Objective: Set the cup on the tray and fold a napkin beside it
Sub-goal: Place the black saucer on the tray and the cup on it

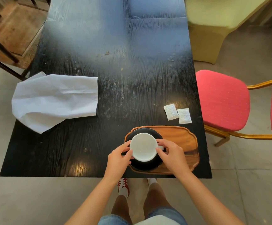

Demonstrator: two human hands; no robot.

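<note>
Head view: both hands — left (118,157) and right (171,154) — curl their fingers round a white cup (143,146) over a black saucer (145,164) on the tray (185,140); the napkin (54,99) lies unfolded, well apart, far left.

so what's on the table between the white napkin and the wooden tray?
Nothing: head view shows bare black wooden table between the crumpled white napkin and the wooden tray.

My bare arms, denim shorts and red shoes

No sleeves reach my forearms (201,194); faded blue denim shorts (162,214), white socks (152,181), red sneakers with white stripes (123,185), something pale at my waist.
</note>
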